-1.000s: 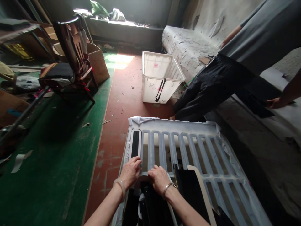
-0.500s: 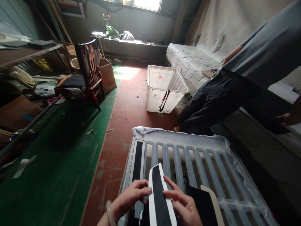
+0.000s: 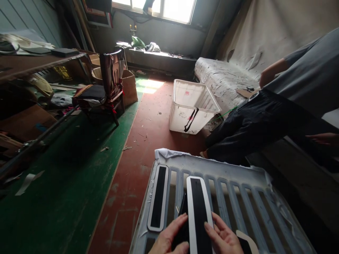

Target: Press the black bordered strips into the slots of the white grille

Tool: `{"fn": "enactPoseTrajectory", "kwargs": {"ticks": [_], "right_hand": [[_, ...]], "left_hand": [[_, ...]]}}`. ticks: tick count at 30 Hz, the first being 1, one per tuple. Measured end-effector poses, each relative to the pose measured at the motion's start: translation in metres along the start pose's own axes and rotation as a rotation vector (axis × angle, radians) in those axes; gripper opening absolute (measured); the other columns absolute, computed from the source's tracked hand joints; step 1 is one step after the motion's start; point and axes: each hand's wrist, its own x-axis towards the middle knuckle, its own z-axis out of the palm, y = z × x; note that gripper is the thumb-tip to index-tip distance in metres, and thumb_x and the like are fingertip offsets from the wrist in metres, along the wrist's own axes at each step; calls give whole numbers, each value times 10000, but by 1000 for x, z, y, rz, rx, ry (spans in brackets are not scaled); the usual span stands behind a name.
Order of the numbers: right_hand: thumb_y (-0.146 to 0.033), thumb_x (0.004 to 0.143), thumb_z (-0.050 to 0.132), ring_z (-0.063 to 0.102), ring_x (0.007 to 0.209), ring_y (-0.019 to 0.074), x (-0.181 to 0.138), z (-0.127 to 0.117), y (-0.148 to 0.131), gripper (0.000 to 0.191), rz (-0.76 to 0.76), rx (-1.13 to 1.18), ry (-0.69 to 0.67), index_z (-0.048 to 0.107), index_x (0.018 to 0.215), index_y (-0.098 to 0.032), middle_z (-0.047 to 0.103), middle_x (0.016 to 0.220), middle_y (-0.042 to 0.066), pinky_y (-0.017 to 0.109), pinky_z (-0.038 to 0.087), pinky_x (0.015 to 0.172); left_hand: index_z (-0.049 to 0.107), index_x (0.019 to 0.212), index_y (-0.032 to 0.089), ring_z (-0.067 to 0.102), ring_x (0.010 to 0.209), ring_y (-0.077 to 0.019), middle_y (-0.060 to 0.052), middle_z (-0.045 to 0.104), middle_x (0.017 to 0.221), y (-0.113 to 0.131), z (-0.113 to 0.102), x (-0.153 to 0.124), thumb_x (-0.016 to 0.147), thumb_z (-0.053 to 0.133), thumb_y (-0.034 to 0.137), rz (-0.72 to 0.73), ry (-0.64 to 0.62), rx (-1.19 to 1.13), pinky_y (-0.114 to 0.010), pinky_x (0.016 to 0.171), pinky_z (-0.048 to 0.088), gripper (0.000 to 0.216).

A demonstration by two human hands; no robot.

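A long black strip with a white border (image 3: 199,211) is held tilted up over the slatted rack. My right hand (image 3: 225,237) pinches its right side, thumb on the black face and fingers along the edge. At the strip's left edge my left hand (image 3: 168,238) is closed around its side, where a dark part shows behind; the lower end is out of frame. A similar black strip with a pale border (image 3: 159,199) lies flat on the rack's left side. Near my right hand, a cream-edged black piece (image 3: 247,241) is partly hidden.
The pale slatted rack (image 3: 182,157) has cloth along its rim. Beyond it stands a white plastic bin (image 3: 185,121) with a black strap. A person in dark trousers (image 3: 238,123) is on the right. A wooden chair (image 3: 112,77) and a cluttered shelf (image 3: 66,58) are on the left.
The held strip has shifted right and turned more upright, both hands moving with it. The view has swung slightly left, and the person's arm at the right has moved.
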Motion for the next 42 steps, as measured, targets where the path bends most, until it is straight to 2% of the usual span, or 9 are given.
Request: {"fn": "enactPoseTrajectory", "kwargs": {"ticks": [3,8,15,21,25,31,37,40,42], "right_hand": [[-356,699,833,650,973,268,30,13,1,589,-78,-42,-50,516,1174,-211,710,954,62,349,549,789],[-351,659,856,681,828,253,71,34,10,589,-130,-32,-118,537,1111,-147,715,868,68,303,555,632],[-234,648,871,674,893,217,70,31,11,661,-26,167,-97,459,1163,-179,713,916,47,262,556,685],[-197,672,856,657,975,253,68,17,13,740,15,236,-94,378,1237,-205,698,998,80,301,571,724],[-195,707,834,645,1006,251,73,6,19,730,17,221,-119,367,1269,-185,702,990,81,308,562,755],[-221,736,807,658,961,253,102,-5,31,549,5,158,-135,484,1178,-182,711,878,39,351,552,759],[-273,703,824,662,933,261,132,2,23,508,-51,60,-196,533,1108,-179,703,802,13,367,537,791],[-267,715,815,662,928,247,136,5,26,536,-65,50,-210,498,1136,-174,700,798,13,369,524,815],[-284,721,810,665,911,245,135,6,35,530,-60,35,-224,492,1130,-175,700,803,17,371,520,812]], "left_hand": [[284,1472,203,227,1420,-225,-39,286,1530,-19,-5,9,868,483,461,-37,47,136,-369,1182,183,685],[289,1467,167,257,1409,-197,-55,302,1524,-49,-9,27,883,425,376,-130,204,151,-345,1184,185,635],[240,1482,150,160,1437,-187,-57,206,1555,-85,4,23,944,319,408,-89,308,263,-367,1193,156,602],[302,1460,255,210,1423,-228,-45,229,1542,-116,23,21,915,436,440,-19,470,462,-424,1159,264,591],[334,1440,252,245,1408,-247,-59,286,1515,-127,31,27,923,434,457,-65,481,523,-423,1143,302,565],[373,1418,127,311,1376,-308,-126,355,1472,-138,35,38,914,449,417,-99,443,673,-419,1126,342,587],[476,1374,201,524,1211,-253,-109,530,1345,-136,19,31,867,431,228,-164,488,774,-339,1005,455,510],[569,1247,180,591,1066,-200,-110,613,1154,-128,13,29,848,335,104,-215,427,763,-267,907,480,468],[637,1078,194,593,1011,-229,-94,632,1037,-121,12,30,817,381,91,-258,329,822,-303,855,487,380]]}}
